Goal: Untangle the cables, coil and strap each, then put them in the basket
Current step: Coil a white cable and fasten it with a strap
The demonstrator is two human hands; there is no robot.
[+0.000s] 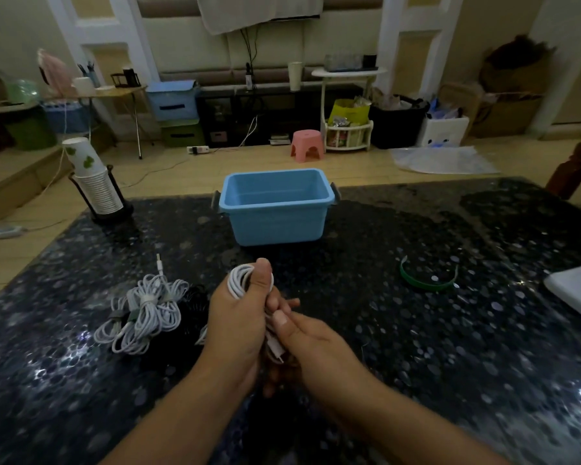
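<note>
Mid-coil on one white cable [240,280]: left hand [239,317] curled round the loops, right hand [311,340] pinching the tail end near table centre. Probably next: finish the wrap, then fetch green strap [428,280] lying toward right edge. Blue basket [275,206] at far edge, looked empty. Tangled white bundle [145,310] left of hands; dark cable beneath hard to make out. Connector type blurred.

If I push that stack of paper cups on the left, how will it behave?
The stack of paper cups stands tall in a narrow black holder, so it probably tips rather than slides. The top cup already leans, so it may fall off first. Paper suggests it is light.
</note>
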